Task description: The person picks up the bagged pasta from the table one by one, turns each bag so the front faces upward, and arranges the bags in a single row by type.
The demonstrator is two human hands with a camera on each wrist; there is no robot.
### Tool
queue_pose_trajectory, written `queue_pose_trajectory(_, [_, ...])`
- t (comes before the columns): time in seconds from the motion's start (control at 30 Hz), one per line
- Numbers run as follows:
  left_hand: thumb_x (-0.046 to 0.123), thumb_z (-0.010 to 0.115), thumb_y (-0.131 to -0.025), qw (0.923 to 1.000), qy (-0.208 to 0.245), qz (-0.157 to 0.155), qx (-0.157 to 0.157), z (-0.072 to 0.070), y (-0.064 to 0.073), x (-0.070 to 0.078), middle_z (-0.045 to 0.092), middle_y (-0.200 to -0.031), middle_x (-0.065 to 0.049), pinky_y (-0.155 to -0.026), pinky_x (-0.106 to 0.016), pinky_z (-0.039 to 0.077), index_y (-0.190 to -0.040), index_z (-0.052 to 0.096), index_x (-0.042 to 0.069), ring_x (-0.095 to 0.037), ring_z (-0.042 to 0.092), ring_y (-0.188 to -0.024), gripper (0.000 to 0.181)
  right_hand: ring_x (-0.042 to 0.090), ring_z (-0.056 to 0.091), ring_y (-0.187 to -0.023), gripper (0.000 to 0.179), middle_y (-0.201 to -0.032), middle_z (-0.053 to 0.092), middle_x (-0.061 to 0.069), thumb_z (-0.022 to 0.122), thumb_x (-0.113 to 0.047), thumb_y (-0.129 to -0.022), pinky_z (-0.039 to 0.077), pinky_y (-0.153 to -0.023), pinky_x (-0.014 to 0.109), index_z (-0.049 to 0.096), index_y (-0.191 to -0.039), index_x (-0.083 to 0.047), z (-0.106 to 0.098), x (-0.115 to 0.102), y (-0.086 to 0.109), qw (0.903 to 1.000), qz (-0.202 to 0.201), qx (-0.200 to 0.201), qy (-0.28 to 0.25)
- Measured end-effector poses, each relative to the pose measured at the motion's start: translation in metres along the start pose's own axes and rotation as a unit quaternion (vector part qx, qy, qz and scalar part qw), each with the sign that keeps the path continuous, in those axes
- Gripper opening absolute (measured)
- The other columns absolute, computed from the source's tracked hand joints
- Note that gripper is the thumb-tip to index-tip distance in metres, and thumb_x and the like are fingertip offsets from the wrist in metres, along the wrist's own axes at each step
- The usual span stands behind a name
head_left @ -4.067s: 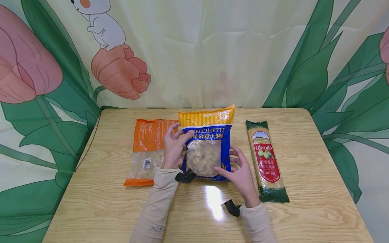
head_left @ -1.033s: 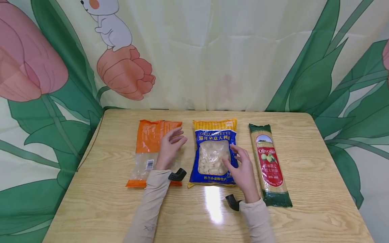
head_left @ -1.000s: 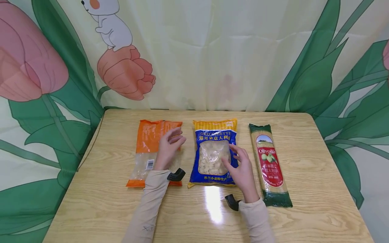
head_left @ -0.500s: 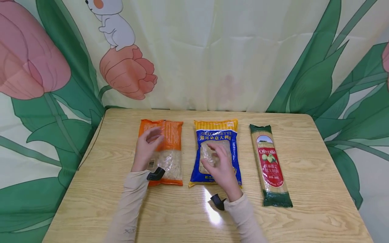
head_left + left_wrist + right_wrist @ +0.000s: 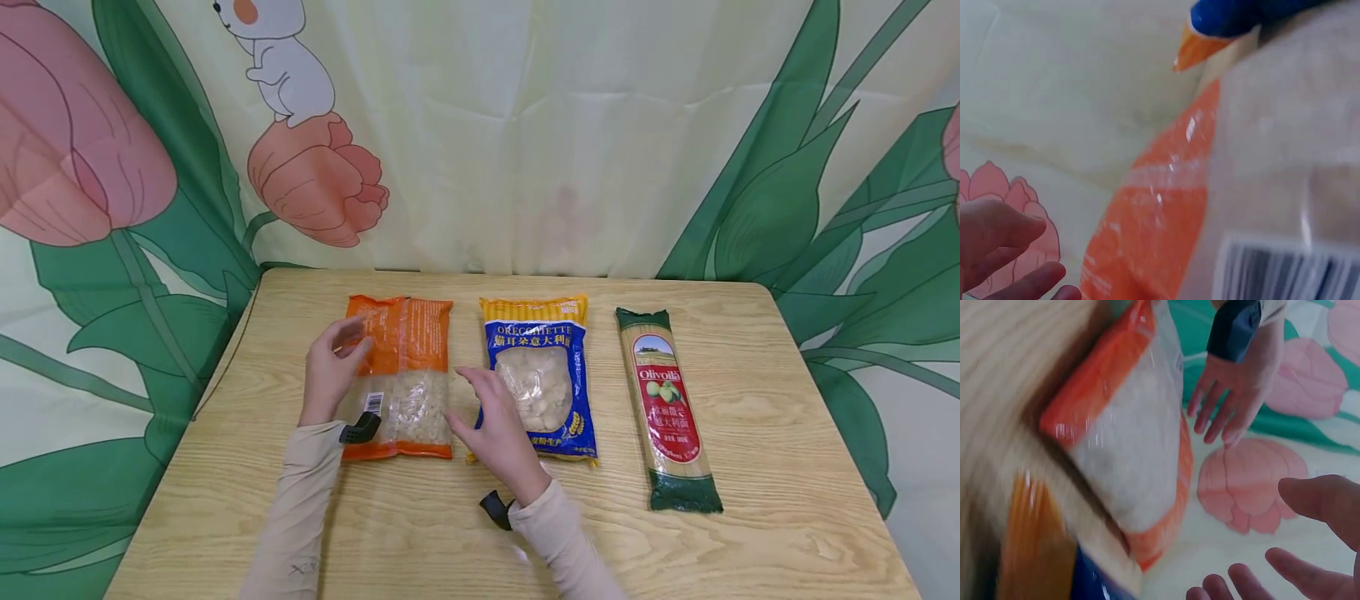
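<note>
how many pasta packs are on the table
3: an orange bag at left, partly behind the left hand; a blue and yellow bag in the middle; and a slim Olivoilà pack at right. No others show.

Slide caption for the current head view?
Left hand and right hand flank an orange bag; blue ORECCHIETTE bag and Olivoilà pack lie to the right.

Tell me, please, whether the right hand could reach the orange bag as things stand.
Probably yes: the right hand is empty, close beside the orange bag, with nothing visible between them; the left hand is at the opposite side.
</note>
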State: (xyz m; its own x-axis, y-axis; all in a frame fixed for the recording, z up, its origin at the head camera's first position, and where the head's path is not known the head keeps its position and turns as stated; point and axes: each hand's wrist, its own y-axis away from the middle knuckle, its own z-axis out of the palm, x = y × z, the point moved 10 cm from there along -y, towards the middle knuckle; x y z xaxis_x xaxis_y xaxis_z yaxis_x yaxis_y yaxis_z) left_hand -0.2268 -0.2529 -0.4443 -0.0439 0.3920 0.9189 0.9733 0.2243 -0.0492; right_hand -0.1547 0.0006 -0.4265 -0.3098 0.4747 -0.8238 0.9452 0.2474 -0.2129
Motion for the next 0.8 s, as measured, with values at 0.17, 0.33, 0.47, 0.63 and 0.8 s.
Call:
queue_pose_trajectory(0.17, [0.013,0.067,-0.095,0.9999,-0.01,-0.006,-0.003,-0.006,-0.004,-0.012,0.06,-0.133,-0.017,-0.107,-0.045,0.047,-0.134,0.058,0.002,-0.031,0.056,-0.123,0.042,0.033,0.05,-0.128,0.066,-0.137,0.052,0.015,0.078,-0.018,-0.086,0.044,-0.107,0.05,0.048,-0.144,-0.007,0.022,-0.002,0.001,0.9992,0.013,-0.034,0.014])
queue_pose_trajectory(0.33, [0.015,0.067,-0.095,0.9994,-0.011,-0.032,-0.004,-0.013,-0.007,-0.025,0.057,-0.136,-0.016,-0.108,-0.045,0.045,-0.136,0.055,0.003,-0.03,0.052,-0.126,0.044,0.031,0.049,-0.129,0.073,-0.138,0.051,0.016,0.078,-0.022,-0.086,0.044,-0.108,0.047,0.042,-0.149,-0.008,0.038,0.0,0.002,0.9971,0.022,-0.051,0.052])
queue_pose_trajectory(0.47, [0.014,0.067,-0.095,0.9983,0.007,-0.056,-0.014,-0.016,-0.01,-0.036,0.054,-0.139,-0.017,-0.106,-0.037,0.047,-0.14,0.052,0.003,-0.031,0.053,-0.126,0.049,0.033,0.048,-0.131,0.075,-0.14,0.049,0.019,0.079,-0.022,-0.085,0.043,-0.11,0.046,0.041,-0.148,-0.005,0.049,0.004,0.001,0.9956,0.028,-0.058,0.068])
queue_pose_trajectory(0.63, [0.017,0.069,-0.094,0.9944,0.003,-0.101,-0.032,-0.017,-0.011,-0.055,0.051,-0.141,-0.019,-0.096,-0.022,0.051,-0.145,0.046,0.004,-0.033,0.054,-0.126,0.057,0.036,0.049,-0.129,0.073,-0.141,0.048,0.02,0.08,-0.023,-0.084,0.045,-0.107,0.047,0.046,-0.145,-0.003,0.061,0.006,0.002,0.9933,0.027,-0.068,0.089])
queue_pose_trajectory(0.8, [0.025,0.068,-0.095,0.9897,-0.025,-0.131,-0.054,-0.017,-0.011,-0.07,0.051,-0.14,-0.021,-0.085,-0.015,0.052,-0.148,0.042,0.005,-0.034,0.054,-0.124,0.062,0.037,0.053,-0.122,0.069,-0.136,0.05,0.019,0.083,-0.019,-0.08,0.05,-0.101,0.048,0.051,-0.14,-0.006,0.065,0.006,0.001,0.9912,0.026,-0.055,0.118])
